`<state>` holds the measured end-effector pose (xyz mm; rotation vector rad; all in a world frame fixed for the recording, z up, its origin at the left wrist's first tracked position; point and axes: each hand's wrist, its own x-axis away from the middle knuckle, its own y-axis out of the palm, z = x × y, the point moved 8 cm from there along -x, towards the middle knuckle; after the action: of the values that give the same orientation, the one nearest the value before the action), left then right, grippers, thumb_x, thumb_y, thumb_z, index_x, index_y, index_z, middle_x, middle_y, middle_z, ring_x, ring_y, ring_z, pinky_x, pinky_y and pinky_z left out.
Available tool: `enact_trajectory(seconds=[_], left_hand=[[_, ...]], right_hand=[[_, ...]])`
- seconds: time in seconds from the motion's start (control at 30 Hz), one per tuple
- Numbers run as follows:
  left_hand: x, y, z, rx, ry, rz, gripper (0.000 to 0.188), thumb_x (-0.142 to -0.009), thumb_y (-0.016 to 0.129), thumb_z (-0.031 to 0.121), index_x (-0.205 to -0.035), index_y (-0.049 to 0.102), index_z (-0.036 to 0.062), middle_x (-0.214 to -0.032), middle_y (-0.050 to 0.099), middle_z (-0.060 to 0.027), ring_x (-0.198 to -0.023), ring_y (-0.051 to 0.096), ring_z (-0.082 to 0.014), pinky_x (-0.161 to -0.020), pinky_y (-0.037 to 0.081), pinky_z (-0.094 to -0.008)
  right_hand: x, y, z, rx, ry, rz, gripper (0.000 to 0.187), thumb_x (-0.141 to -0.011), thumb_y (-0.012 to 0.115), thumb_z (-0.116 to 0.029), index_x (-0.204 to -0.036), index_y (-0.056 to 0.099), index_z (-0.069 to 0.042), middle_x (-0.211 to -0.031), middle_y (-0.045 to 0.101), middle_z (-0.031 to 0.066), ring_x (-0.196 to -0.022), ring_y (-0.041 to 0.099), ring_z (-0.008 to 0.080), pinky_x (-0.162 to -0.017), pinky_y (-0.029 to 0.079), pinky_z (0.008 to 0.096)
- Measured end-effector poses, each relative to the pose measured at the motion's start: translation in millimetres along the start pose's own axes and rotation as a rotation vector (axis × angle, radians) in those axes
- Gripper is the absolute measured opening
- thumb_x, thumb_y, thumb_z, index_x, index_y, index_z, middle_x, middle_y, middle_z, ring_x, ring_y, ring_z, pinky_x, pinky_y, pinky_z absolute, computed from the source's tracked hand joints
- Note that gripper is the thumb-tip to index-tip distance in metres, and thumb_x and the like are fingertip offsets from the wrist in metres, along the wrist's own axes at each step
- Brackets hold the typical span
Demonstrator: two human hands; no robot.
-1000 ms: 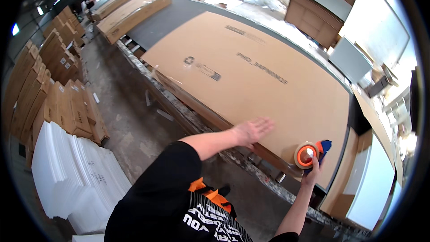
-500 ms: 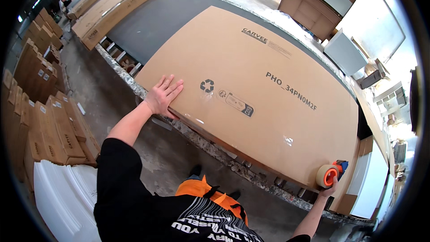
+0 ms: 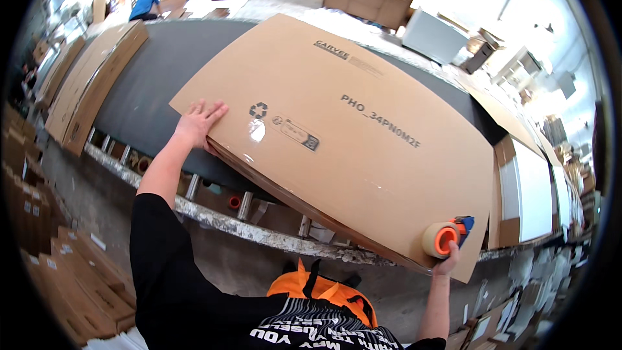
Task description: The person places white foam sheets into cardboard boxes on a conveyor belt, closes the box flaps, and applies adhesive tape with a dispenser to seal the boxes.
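A large, flat brown cardboard carton (image 3: pixel 304 181) lies slantwise across a grey conveyor belt, its near right corner jutting past the belt's edge. Spread over its near left edge is my left hand (image 3: pixel 196 124), fingers stretched on the top face and thumb down by the side. At the near right corner my right hand (image 3: pixel 446 263) is closed around a tape dispenser (image 3: pixel 447 238) with an orange hub, a roll of tan tape and a blue part. The dispenser is over the carton's top. Shiny patches show on that face. The fingers under the dispenser are partly hidden.
Long brown cartons (image 3: pixel 97 87) lie farther left on the conveyor (image 3: pixel 152 84). An open carton with white panels (image 3: pixel 532 188) stands at the right end. Stacked cartons (image 3: pixel 84 279) fill the lower left floor. A person in blue (image 3: pixel 144 5) crouches at the far left.
The carton has turned on the belt, its right end now jutting over the near edge. Both hands moved along with it. The view has swung, showing more of the far left.
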<state>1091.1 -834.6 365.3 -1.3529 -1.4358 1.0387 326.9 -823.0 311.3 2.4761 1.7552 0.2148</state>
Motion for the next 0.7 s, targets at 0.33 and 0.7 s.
enact_trajectory(seconds=[0.33,0.7], left_hand=[[-96.0,-5.9,144.2,0.075,0.107,-1.076,0.110,-0.061,0.080,0.057,-0.145,0.031,0.0062,-0.149,0.030,-0.0225,-0.135,0.032,-0.0417,-0.110,0.031,-0.0426],[-56.4,-88.1,387.2,0.329,-0.205,-0.030,0.084,-0.096,0.031,0.057,-0.147,0.017,-0.0083,-0.155,0.014,-0.0271,-0.144,0.009,-0.0456,-0.117,0.005,-0.0521]], right_hand=[[39.1,27.2,0.8,0.004,-0.112,0.233,0.039,-0.082,0.056,-0.008,-0.120,0.055,0.003,-0.111,0.062,0.0096,-0.100,0.060,0.0196,-0.091,0.047,0.0332],[-95.6,190.2,-1.9,0.878,0.016,-0.117,0.065,-0.085,0.048,-0.058,-0.139,0.050,-0.023,-0.131,0.052,0.0177,-0.121,0.043,0.0338,-0.108,0.024,0.0461]])
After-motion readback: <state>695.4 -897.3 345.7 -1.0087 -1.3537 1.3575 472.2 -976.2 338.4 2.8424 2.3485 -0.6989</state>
